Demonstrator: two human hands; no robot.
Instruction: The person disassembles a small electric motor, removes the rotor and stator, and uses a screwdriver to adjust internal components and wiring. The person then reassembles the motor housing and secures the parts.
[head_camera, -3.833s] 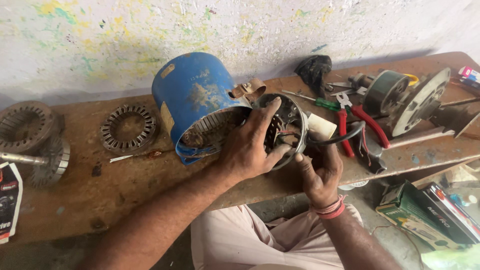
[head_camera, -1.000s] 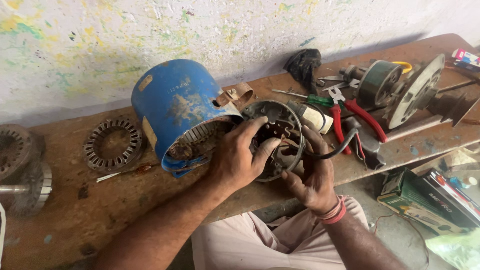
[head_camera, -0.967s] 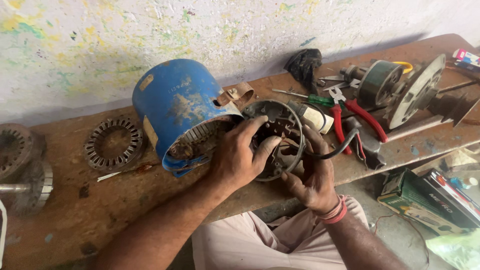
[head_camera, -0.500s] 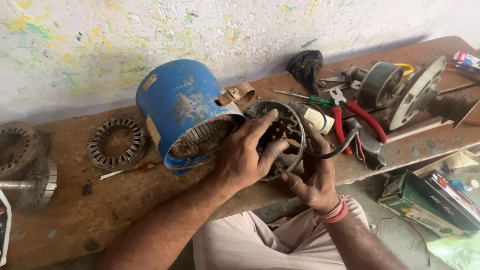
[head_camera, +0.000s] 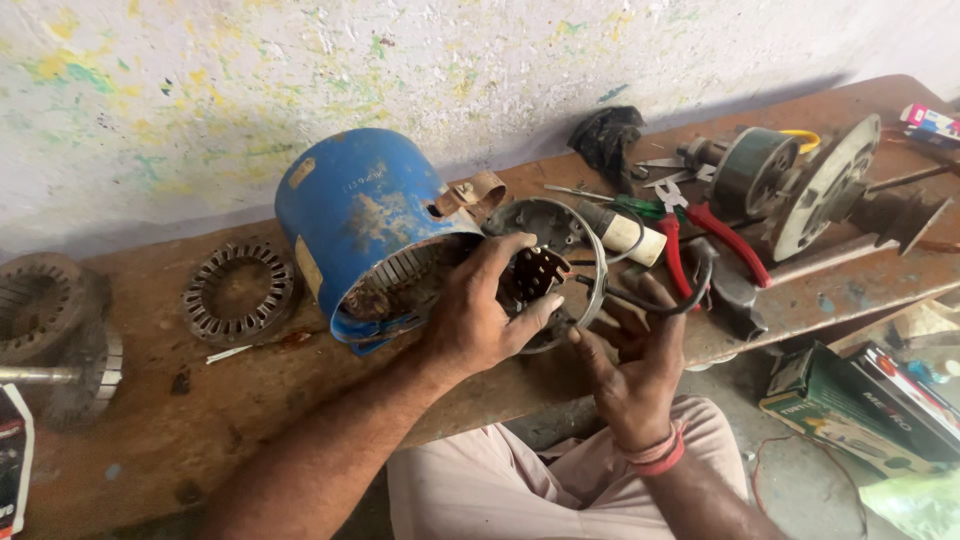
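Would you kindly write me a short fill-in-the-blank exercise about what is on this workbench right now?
1. The large motor housing lying on its side on the bench is painted ____.
2. The left hand grips the round metal ____ cover at the housing's open mouth.
3. The pliers lying behind the right hand have ____ handles.
4. The loose ring-shaped stator core lies to the ____ of the housing in the picture.

Missing words: blue; end; red; left

1. Blue motor housing (head_camera: 365, 225): a scuffed, rusty cylinder lying on its side on the surface, open end facing the person.
2. Round grey end cover (head_camera: 556, 262): tilted on edge just beside the housing's open end, black cable attached.
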